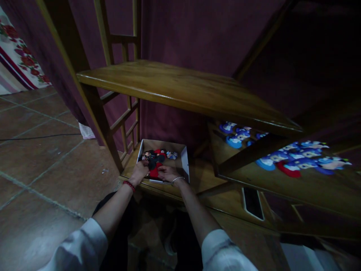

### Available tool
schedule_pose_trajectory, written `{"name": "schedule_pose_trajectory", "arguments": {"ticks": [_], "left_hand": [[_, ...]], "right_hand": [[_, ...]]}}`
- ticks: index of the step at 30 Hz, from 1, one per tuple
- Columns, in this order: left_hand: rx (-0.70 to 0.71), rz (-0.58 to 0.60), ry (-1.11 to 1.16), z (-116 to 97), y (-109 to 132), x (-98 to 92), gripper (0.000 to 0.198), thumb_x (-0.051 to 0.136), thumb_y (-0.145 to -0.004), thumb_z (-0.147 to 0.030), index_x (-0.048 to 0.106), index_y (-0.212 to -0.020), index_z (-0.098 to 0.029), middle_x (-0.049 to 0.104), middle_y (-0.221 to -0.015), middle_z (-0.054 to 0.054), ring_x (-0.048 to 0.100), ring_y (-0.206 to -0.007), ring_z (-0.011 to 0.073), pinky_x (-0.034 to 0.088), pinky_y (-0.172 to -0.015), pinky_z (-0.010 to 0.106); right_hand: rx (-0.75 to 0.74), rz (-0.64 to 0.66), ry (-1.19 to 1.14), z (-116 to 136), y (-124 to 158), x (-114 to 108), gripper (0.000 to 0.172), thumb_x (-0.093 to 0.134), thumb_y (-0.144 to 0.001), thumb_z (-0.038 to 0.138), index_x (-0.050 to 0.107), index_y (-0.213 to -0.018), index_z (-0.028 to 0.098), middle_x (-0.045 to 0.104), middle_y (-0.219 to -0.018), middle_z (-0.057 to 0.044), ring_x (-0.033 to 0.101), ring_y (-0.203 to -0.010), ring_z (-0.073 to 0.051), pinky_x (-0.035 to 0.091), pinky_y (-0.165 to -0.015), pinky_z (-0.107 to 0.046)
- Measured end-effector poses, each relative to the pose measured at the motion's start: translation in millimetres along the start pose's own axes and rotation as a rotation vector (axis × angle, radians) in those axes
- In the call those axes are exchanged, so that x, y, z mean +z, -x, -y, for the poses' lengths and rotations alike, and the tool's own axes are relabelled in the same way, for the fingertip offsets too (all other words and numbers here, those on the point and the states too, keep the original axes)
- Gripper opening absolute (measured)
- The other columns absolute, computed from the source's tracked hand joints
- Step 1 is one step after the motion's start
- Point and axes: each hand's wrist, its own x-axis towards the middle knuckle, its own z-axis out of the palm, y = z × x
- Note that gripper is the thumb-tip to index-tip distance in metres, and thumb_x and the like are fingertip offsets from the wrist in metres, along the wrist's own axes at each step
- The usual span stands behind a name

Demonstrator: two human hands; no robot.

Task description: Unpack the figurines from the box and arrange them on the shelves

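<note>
An open cardboard box with pale walls stands on the lower shelf, holding several small figurines in black, red and blue-white. Both of my hands reach in over its front side. Curled fingers of my left hand close on the edge of a black-and-red figurine at the box's front left. From the other side, my right hand grips the red part of that same piece with thumb and fingers. Fine detail of the figurine is dim and partly covered by my fingers.
A wooden shelf board overhangs the box, with an upright post at the left. Rows of blue-and-white figurines on round bases stand on the right shelf. A phone-like dark device with a white rim lies at the lower right.
</note>
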Motion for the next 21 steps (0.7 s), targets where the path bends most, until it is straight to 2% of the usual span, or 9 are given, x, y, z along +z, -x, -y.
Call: {"name": "schedule_pose_trajectory", "arguments": {"ticks": [2,4,6,9,12,16,19,21], "left_hand": [[-0.097,0.06,0.272,-2.2,-0.1,2.8,0.025,0.047,-0.07,-0.002,0.056,-0.093,-0.01,0.062,-0.095,0.01,0.061,-0.076,0.0122,0.05,-0.066,0.02],[-0.146,0.114,0.457,-4.8,1.0,4.7,0.02,0.049,-0.071,-0.002,0.054,-0.09,-0.008,0.061,-0.092,0.011,0.061,-0.074,0.012,0.052,-0.067,0.023],[-0.159,0.163,0.553,-7.2,2.5,5.8,0.016,0.051,-0.07,-0.001,0.054,-0.085,-0.007,0.061,-0.084,0.01,0.061,-0.072,0.0118,0.053,-0.07,0.025],[-0.17,0.237,0.632,-10.5,4.6,6.4,0.014,0.049,-0.07,0.003,0.054,-0.079,-0.007,0.06,-0.077,0.009,0.061,-0.068,0.0113,0.053,-0.072,0.027],[-0.175,0.29,0.658,-13.2,6.0,6.2,0.013,0.048,-0.072,0.003,0.054,-0.077,-0.007,0.06,-0.074,0.008,0.061,-0.066,0.0107,0.053,-0.069,0.026],[-0.174,0.337,0.623,-12.9,4.0,6.8,0.009,0.051,-0.072,-0.001,0.055,-0.078,-0.007,0.061,-0.074,0.008,0.061,-0.062,0.0104,0.053,-0.064,0.025],[-0.126,0.239,0.498,-9.1,-1.0,9.5,0.01,0.051,-0.072,-0.004,0.055,-0.079,-0.008,0.061,-0.074,0.007,0.06,-0.058,0.0102,0.05,-0.056,0.023],[-0.086,0.155,0.41,-6.8,-4.7,11.9,0.015,0.05,-0.07,-0.002,0.056,-0.081,-0.009,0.062,-0.075,0.006,0.06,-0.06,0.0104,0.048,-0.053,0.02]], "right_hand": [[0.023,0.001,-0.256,-0.3,3.1,-3.8,0.023,0.052,-0.074,0.017,0.057,-0.097,0.016,0.065,-0.072,-0.002,0.061,-0.066,-0.011,0.047,-0.065,-0.024],[-0.018,-0.009,-0.461,0.1,5.5,-7.8,0.021,0.051,-0.074,0.014,0.057,-0.094,0.016,0.065,-0.076,-0.002,0.061,-0.069,-0.01,0.047,-0.071,-0.024],[-0.052,-0.014,-0.59,0.7,5.9,-10.4,0.018,0.052,-0.073,0.013,0.058,-0.09,0.016,0.065,-0.08,-0.003,0.061,-0.072,-0.009,0.047,-0.076,-0.025],[-0.078,-0.029,-0.646,0.0,1.8,-10.4,0.017,0.055,-0.07,0.013,0.059,-0.086,0.017,0.064,-0.081,-0.002,0.061,-0.073,-0.009,0.047,-0.077,-0.026],[-0.056,-0.103,-0.543,-4.4,-6.3,-7.5,0.015,0.054,-0.071,0.015,0.059,-0.086,0.017,0.064,-0.078,-0.001,0.06,-0.067,-0.009,0.049,-0.071,-0.025],[-0.037,-0.306,-0.202,-13.5,-19.5,-5.4,0.02,0.05,-0.073,0.022,0.06,-0.09,0.017,0.064,-0.08,-0.002,0.06,-0.065,-0.012,0.05,-0.063,-0.026],[-0.1,-0.431,0.095,-17.8,-28.2,-6.7,0.019,0.051,-0.07,0.024,0.063,-0.085,0.019,0.065,-0.083,-0.001,0.06,-0.074,-0.013,0.048,-0.07,-0.026],[-0.13,-0.483,0.205,-18.1,-32.9,-7.9,0.02,0.052,-0.069,0.024,0.063,-0.085,0.019,0.065,-0.087,-0.002,0.06,-0.08,-0.014,0.046,-0.076,-0.024]]}}
